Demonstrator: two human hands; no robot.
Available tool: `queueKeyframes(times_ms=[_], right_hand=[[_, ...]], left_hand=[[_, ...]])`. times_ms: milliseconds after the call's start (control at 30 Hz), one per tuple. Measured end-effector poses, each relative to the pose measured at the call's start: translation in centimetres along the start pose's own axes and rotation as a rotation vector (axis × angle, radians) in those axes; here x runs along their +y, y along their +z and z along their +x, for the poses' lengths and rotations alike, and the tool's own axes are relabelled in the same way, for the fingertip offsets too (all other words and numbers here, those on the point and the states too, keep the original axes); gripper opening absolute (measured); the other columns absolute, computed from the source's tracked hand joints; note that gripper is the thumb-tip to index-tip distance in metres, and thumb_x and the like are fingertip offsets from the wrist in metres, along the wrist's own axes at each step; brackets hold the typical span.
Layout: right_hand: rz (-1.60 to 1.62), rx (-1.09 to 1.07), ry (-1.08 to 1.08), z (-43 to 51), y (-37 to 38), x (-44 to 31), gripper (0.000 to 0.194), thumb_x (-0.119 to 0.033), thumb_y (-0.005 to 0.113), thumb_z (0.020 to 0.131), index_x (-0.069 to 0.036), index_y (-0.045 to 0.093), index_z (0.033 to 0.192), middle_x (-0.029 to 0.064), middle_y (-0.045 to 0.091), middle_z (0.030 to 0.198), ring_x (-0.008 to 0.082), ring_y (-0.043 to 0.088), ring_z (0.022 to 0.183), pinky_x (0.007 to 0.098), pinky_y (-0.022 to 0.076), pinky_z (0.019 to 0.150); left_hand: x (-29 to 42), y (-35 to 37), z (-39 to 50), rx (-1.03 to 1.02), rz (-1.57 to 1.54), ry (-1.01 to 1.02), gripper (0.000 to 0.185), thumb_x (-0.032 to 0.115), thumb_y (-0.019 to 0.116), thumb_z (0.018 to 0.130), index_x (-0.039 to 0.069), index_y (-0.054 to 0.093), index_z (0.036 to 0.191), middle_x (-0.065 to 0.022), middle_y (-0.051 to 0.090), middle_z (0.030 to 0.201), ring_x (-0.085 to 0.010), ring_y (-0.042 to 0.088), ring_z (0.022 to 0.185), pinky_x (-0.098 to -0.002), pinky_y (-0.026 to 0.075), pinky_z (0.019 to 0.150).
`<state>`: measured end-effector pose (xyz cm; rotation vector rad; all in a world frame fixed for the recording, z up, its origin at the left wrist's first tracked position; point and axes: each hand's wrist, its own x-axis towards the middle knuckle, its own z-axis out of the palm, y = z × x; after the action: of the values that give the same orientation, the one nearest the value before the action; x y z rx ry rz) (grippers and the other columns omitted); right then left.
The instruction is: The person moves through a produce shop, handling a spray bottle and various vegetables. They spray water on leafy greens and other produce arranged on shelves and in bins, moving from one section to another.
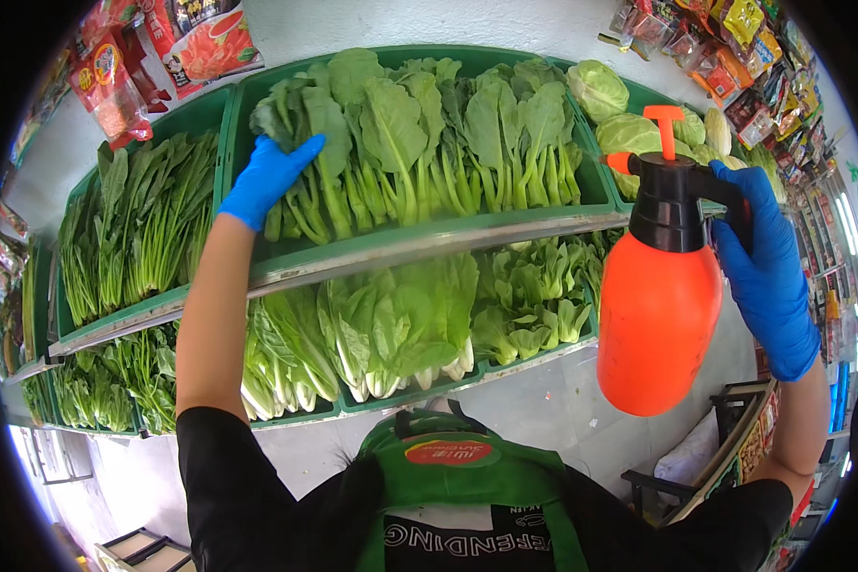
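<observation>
My right hand [765,279], in a blue glove, grips the black handle of an orange pump spray bottle [658,322]. The bottle hangs upright in front of the shelves, its orange nozzle [619,163] facing left. My left hand [272,179], also gloved in blue, touches the leftmost bunch of leafy greens [322,136], its thumb spread across the leaves. Its other fingers are largely hidden, so their hold on the bunch is unclear. More Chinese kale-like greens [400,136] stand side by side in the same green crate [429,230], leaves up and thick stems down.
Spinach-like greens [150,214] fill the crate on the left; cabbages [598,91] lie at the right. Below the metal shelf edge [429,239] are white-stemmed cabbages [393,336] and bok choy [536,300]. Packaged foods [200,43] hang above. A black-framed rack [658,486] stands at lower right.
</observation>
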<state>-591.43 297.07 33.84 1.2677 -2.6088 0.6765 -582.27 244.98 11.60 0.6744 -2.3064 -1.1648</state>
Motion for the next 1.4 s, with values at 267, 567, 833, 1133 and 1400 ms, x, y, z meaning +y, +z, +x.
queueKeyframes(times_ms=[267, 567, 833, 1133, 1400], right_hand=[[0.102, -0.082, -0.106, 3.0, 1.8, -0.7, 0.053, 0.006, 0.052, 0.090, -0.005, 0.039, 0.140, 0.0146, 0.057, 0.131, 0.0192, 0.057, 0.113, 0.0295, 0.0444, 0.096], [-0.003, -0.139, -0.216, 3.6, 2.0, 4.0, 0.045, 0.005, 0.055, 0.086, -0.005, 0.047, 0.129, 0.0216, 0.063, 0.109, 0.0365, 0.065, 0.097, 0.0376, 0.0509, 0.082], [0.070, -0.213, -0.285, 2.7, -2.0, 12.2, 0.045, 0.007, 0.054, 0.086, -0.005, 0.049, 0.129, 0.0124, 0.060, 0.100, 0.0211, 0.057, 0.078, 0.0293, 0.0474, 0.076], [0.146, -0.070, -0.316, 2.7, -2.0, 15.2, 0.040, 0.001, 0.055, 0.087, -0.004, 0.050, 0.126, 0.0194, 0.062, 0.095, 0.0346, 0.065, 0.083, 0.0349, 0.0500, 0.072], [0.716, 0.065, -0.061, 1.2, 5.2, 14.6, 0.040, -0.001, 0.059, 0.090, -0.006, 0.053, 0.128, 0.0103, 0.065, 0.111, 0.0118, 0.057, 0.092, 0.0256, 0.0464, 0.084]], left_hand=[[3.5, -2.0, -9.7, 0.217, 0.350, 0.041, 0.087, 0.048, 0.071, 0.083, -0.005, 0.035, 0.141, -0.0236, 0.051, 0.135, -0.0338, 0.051, 0.124, -0.0396, 0.042, 0.101], [14.0, 15.3, -26.1, -0.237, -0.248, 0.163, 0.049, 0.015, 0.066, 0.091, 0.004, 0.049, 0.136, -0.0124, 0.053, 0.137, -0.0229, 0.051, 0.123, -0.0366, 0.038, 0.106], [18.1, 34.2, -22.3, -0.798, -1.087, -0.164, 0.057, 0.034, 0.062, 0.094, 0.005, 0.043, 0.140, -0.0113, 0.055, 0.132, -0.0199, 0.051, 0.124, -0.0353, 0.042, 0.103], [23.2, 46.3, -20.9, -1.379, -2.042, -0.669, 0.072, 0.064, 0.031, 0.096, 0.013, 0.036, 0.145, -0.0091, 0.045, 0.144, -0.0257, 0.048, 0.129, -0.0478, 0.040, 0.105], [25.6, 40.2, -23.8, -0.940, -1.933, -0.426, 0.062, 0.049, 0.051, 0.095, 0.012, 0.037, 0.143, -0.0086, 0.045, 0.143, -0.0295, 0.045, 0.130, -0.0490, 0.036, 0.107]])
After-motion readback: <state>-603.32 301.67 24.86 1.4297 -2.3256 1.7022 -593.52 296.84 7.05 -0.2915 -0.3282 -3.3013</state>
